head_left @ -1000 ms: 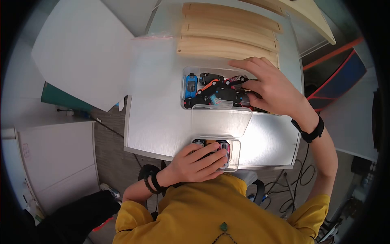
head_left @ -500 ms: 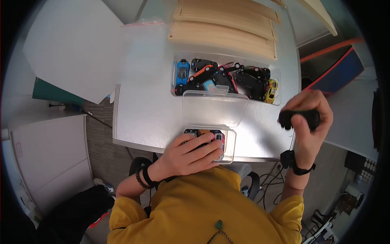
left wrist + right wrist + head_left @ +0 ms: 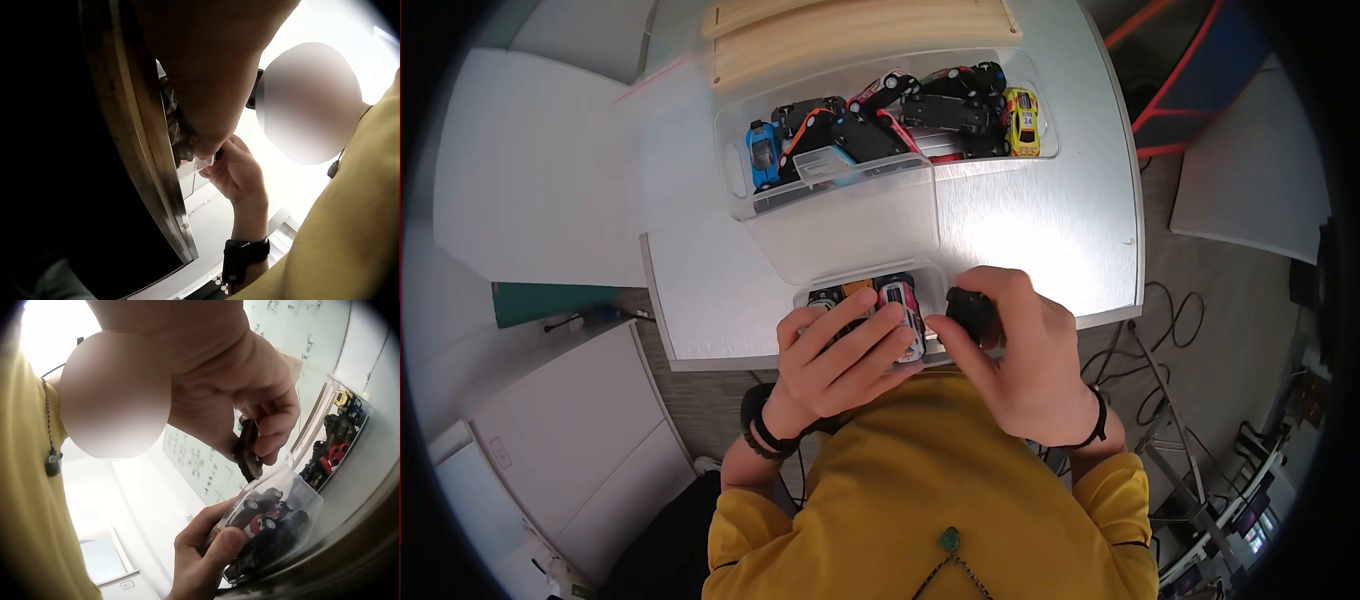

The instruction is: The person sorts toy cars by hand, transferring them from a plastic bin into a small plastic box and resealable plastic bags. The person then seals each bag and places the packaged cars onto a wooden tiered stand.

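At the table's front edge, my left hand holds a small clear box, its fingers spread over toy cars, including a pink and white one. In the right wrist view its thumb presses the outside of the box. Just right of the box, my right hand pinches a dark toy car between thumb and fingers; the right wrist view shows this car above the box's opening. The left wrist view shows my right hand, its car mostly hidden.
Behind the small box, a clear lid stands open towards a large clear box of jumbled toy cars, with a yellow car at its right end. Wooden boards lie farther back. A translucent bag is at the left.
My right hand has left the large box with the dark car, swung out right, then come in beside the small box. My left hand has stayed on the small box. The head view has shifted.
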### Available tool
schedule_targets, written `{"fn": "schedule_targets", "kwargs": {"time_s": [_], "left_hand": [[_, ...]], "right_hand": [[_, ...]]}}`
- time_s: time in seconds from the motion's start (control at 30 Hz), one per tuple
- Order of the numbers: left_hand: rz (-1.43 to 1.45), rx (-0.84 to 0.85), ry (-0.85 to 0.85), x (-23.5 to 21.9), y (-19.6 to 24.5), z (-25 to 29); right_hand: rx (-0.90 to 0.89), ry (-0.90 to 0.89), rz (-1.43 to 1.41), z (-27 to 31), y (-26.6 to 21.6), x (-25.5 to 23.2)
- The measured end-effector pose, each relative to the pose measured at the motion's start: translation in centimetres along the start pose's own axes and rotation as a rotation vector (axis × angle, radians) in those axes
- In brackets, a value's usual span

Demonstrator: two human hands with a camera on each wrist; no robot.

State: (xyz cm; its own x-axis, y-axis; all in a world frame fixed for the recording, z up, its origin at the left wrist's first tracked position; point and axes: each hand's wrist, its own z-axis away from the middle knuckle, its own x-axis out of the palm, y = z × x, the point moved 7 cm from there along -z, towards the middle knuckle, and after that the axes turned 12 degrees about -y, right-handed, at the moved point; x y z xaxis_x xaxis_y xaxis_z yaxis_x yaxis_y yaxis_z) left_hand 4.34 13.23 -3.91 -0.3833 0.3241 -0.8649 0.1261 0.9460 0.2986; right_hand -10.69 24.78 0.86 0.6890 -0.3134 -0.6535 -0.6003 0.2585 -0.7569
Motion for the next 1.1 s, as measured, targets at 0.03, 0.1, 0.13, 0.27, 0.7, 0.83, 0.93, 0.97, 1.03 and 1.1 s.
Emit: {"fn": "schedule_targets", "kwargs": {"time_s": [0.03,0.1,0.13,0.27,0.7,0.83,0.93,0.97,1.03,1.1], "left_hand": [[-0.007,-0.003,0.003,0.0,0.0,0.0],[-0.012,-0.001,0.002,0.0,0.0,-0.1],[-0.020,-0.004,0.014,0.0,0.1,-0.1],[-0.038,-0.003,0.005,-0.2,-0.1,-0.1],[-0.011,-0.007,0.026,-0.2,-0.1,-0.2],[-0.007,-0.008,0.031,-0.2,-0.1,-0.1],[-0.008,-0.014,0.014,-0.1,0.0,0.1],[-0.011,-0.014,0.004,0.0,0.0,0.1],[-0.001,-0.011,0.003,-0.1,0.0,0.1],[0.008,-0.003,0.002,-0.2,0.0,-0.1]], "right_hand": [[0.005,0.006,-0.005,-0.1,0.2,0.2],[-0.108,-0.011,0.125,-0.3,-0.6,0.8],[-0.104,-0.007,0.122,-0.2,-0.5,1.2],[-0.168,-0.010,0.258,-0.4,-1.1,2.4],[-0.041,-0.109,0.195,-1.5,-0.6,2.3],[-0.070,-0.068,0.228,-1.4,-0.4,1.8],[-0.033,-0.133,0.134,-1.0,0.2,0.8],[-0.038,-0.168,0.126,-0.8,0.3,0.6],[-0.037,-0.201,0.114,-0.6,0.5,0.4],[-0.046,-0.228,0.080,-0.6,0.8,0.2]]}}
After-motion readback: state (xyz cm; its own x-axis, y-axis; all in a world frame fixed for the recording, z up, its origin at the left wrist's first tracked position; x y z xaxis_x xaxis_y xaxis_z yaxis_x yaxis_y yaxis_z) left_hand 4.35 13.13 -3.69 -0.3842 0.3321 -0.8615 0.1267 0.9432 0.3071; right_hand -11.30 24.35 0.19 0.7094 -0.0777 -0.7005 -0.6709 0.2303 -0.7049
